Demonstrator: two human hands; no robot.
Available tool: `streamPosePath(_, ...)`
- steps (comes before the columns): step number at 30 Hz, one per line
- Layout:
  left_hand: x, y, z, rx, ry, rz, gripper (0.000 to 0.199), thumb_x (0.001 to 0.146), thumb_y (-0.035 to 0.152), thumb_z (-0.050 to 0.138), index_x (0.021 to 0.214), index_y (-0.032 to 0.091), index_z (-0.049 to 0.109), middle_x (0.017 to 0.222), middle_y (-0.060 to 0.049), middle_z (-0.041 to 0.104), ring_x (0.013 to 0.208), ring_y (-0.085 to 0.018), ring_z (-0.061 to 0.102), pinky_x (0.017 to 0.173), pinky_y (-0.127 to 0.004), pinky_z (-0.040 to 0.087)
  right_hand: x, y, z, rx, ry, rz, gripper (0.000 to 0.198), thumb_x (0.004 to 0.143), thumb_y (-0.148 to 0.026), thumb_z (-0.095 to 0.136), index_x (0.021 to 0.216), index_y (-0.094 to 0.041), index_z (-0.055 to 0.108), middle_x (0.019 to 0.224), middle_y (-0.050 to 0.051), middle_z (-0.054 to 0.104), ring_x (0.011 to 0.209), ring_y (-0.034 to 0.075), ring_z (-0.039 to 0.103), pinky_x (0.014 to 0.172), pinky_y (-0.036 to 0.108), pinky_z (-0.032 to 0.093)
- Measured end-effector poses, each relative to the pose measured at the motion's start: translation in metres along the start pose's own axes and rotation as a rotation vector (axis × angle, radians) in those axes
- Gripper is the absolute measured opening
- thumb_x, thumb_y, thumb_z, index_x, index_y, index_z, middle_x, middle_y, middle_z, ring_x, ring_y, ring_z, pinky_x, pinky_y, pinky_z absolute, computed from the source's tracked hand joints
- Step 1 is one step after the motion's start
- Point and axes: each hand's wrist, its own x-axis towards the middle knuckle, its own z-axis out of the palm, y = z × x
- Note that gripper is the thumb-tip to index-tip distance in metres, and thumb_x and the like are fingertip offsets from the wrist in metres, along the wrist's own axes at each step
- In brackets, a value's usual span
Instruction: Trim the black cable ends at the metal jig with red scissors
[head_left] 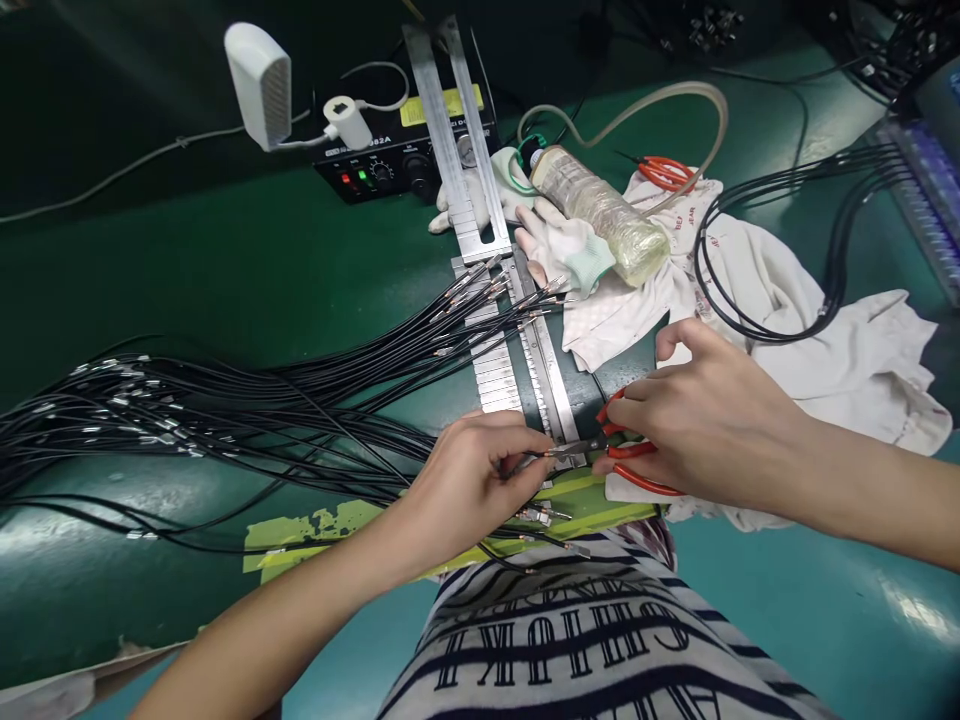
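Note:
My right hand (697, 420) is closed around the red handles of a pair of pliers (631, 452). Their metal jaws reach left to the fingertips of my left hand (487, 465), which pinches the end of a thin black cable. The jaws meet the cable's end there; whether they grip it, I cannot tell. A bundle of black cables (315, 375) with metal tips runs in from the left. Some tips lie over the slotted metal ruler-like plates (495, 375). More metal connector ends (544, 515) rest just below my left hand.
Behind the plates stands a black control box (405, 160) with lit buttons. A yellowish bottle (600, 210) lies on white gloves (559, 245) and white cloth (847, 350). Coiled black cable (750, 325) sits at right. Green-yellow tape (300, 535) lines the front edge.

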Motion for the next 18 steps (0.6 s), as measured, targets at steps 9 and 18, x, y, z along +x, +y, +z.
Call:
streamPosePath(9, 0.0, 0.001, 0.001, 0.035, 0.003, 0.012, 0.015, 0.089, 0.017, 0.061, 0.089, 0.016, 0.075, 0.069, -0.001, 0.063, 0.063, -0.012, 0.056, 0.059, -0.025, 0.038, -0.001, -0.002, -0.001, -0.004, -0.075, -0.003, 0.023, 0.081, -0.034, 0.056, 0.062, -0.02, 0.059, 0.057, 0.004, 0.063, 0.051, 0.014, 0.037, 0.084, 0.046, 0.027)
streamPosePath(18, -0.002, -0.003, 0.001, 0.007, 0.016, 0.075, 0.013, 0.09, 0.015, 0.062, 0.091, 0.015, 0.075, 0.066, 0.0, 0.061, 0.061, -0.011, 0.053, 0.061, -0.025, 0.037, 0.002, 0.001, 0.011, 0.035, -0.049, -0.054, 0.024, 0.079, -0.031, 0.059, 0.058, -0.021, 0.055, 0.05, 0.001, 0.055, 0.05, 0.012, 0.022, 0.076, 0.04, 0.027)
